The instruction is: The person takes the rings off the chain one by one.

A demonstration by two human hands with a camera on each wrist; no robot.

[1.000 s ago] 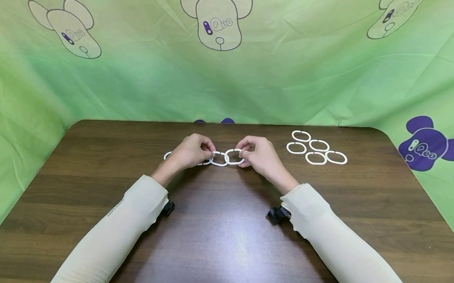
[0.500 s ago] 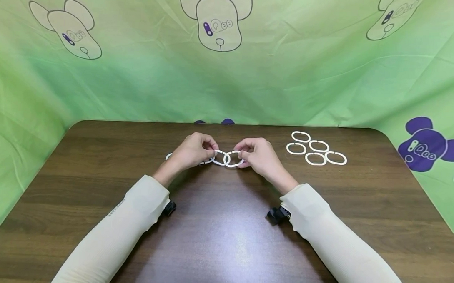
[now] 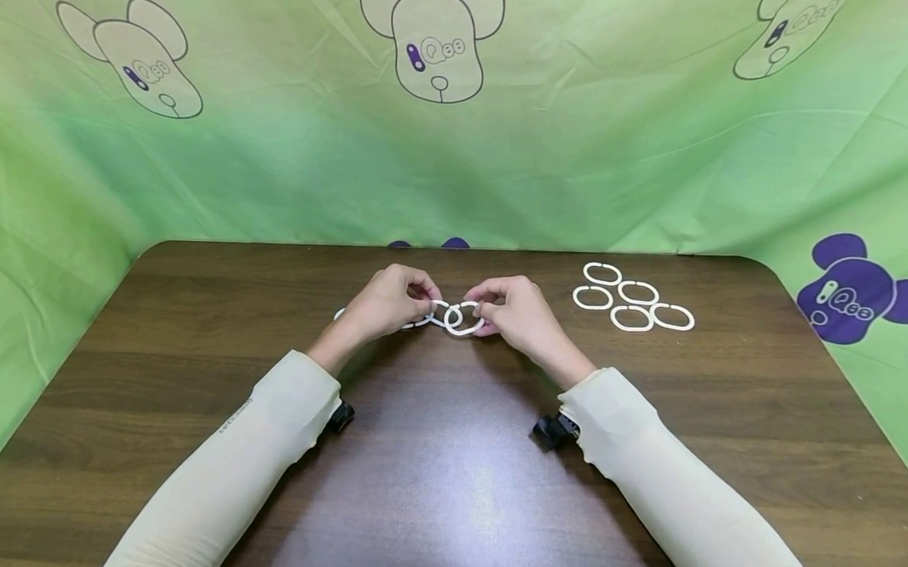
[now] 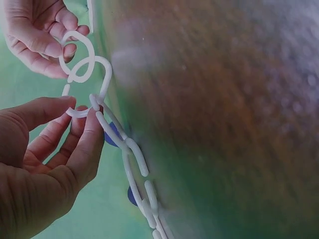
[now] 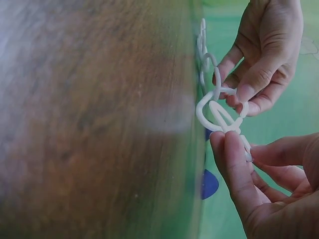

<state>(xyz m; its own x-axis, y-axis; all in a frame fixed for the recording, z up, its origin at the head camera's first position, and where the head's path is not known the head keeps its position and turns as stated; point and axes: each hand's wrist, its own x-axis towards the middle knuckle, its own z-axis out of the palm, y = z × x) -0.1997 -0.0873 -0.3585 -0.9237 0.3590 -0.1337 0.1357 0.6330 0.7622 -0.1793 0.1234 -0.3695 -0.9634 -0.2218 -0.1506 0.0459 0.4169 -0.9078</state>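
My left hand (image 3: 393, 302) pinches a white plastic chain link (image 4: 109, 74) between thumb and fingers; a gap in its loop shows close to the thumb. From this link a short chain of joined white links (image 4: 125, 162) trails down along the tabletop, partly hidden behind the left hand in the head view. Facing it, my right hand (image 3: 516, 311) pinches another white oval link (image 3: 463, 333) between thumb and fingertips. The two held links cross each other between the hands and look hooked together. In the right wrist view the right fingers (image 5: 239, 174) cover part of their link.
Several loose white links (image 3: 633, 329) lie in a cluster on the brown wooden table (image 3: 447, 483), to the right of the hands. Behind the table's far edge hangs a green printed cloth (image 3: 278, 160), which also runs down both sides.
My left hand has shifted slightly right, drawing the chain with it. The right hand's link has moved a little left and tilted, so the two held links overlap more.
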